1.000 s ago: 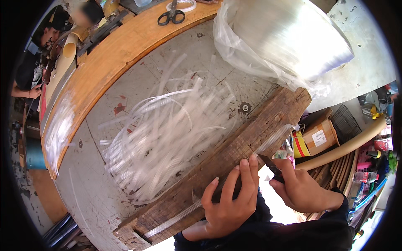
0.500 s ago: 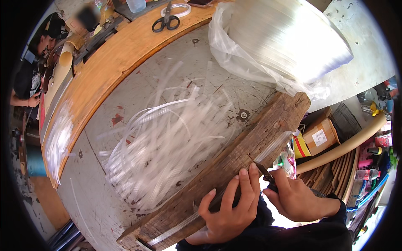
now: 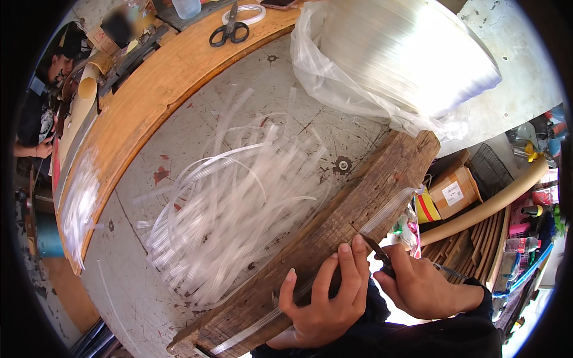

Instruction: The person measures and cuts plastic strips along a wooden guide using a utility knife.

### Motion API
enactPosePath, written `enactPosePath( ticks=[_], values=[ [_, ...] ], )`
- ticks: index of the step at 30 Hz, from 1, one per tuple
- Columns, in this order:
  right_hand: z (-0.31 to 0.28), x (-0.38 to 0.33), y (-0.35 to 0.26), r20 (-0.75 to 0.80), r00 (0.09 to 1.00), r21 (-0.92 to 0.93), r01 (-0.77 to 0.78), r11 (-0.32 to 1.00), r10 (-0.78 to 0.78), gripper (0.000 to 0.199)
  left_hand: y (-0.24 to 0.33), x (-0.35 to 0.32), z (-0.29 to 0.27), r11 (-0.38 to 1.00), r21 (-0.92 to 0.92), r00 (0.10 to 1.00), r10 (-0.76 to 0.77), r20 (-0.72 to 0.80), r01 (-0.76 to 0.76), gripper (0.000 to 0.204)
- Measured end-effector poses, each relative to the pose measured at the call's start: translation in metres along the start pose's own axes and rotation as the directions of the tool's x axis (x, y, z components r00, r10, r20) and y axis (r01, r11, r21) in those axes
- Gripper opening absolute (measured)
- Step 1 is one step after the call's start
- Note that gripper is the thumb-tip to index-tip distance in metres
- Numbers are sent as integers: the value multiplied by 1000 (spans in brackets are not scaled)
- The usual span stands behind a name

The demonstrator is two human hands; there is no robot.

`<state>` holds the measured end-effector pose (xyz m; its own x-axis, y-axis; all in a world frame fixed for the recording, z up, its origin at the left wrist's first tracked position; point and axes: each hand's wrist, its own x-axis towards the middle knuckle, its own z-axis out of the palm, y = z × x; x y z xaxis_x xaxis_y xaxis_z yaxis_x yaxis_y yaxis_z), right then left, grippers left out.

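A weathered wooden beam [image 3: 412, 156] lies slanting along the near edge of the table. Along it runs a clear ribbed plastic strip [image 3: 389, 213]. My left hand [image 3: 329, 298] rests on the beam with its fingers stretched apart, pressing the strip down. Closed in my right hand [image 3: 425, 285] is a knife [image 3: 375, 246]; its dark blade meets the beam and strip just right of my left fingertips. Most of the knife's handle is hidden by my fingers. Beyond the beam, a loose pile of clear plastic strips [image 3: 221, 238] covers the grey tabletop [image 3: 197, 113].
A big roll of clear strip [image 3: 400, 53] in plastic film stands far right. Scissors [image 3: 229, 33] and a white tape roll [image 3: 250, 14] lie on a curved wooden board [image 3: 161, 77]; more strips [image 3: 80, 203] hang over its left end. A co-worker [image 3: 36, 119] sits far left.
The whole view has shifted slightly. Both hands and the knife stay almost in the same place on the beam.
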<state>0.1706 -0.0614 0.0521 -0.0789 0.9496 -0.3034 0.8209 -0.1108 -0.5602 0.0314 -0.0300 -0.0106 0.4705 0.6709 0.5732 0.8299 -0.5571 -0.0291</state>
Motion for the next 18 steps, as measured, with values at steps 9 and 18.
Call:
enactPosePath(
  ticks=[9, 18],
  values=[
    [1, 6, 0, 4, 999, -157, 44, 987, -44, 33, -4, 3, -3, 1000, -19, 1000, 7, 11, -7, 26],
    [-8, 12, -7, 125, 992, -231, 4, 973, 26, 32, 0, 23, -3, 969, -130, 973, -191, 130, 208, 10]
  ],
)
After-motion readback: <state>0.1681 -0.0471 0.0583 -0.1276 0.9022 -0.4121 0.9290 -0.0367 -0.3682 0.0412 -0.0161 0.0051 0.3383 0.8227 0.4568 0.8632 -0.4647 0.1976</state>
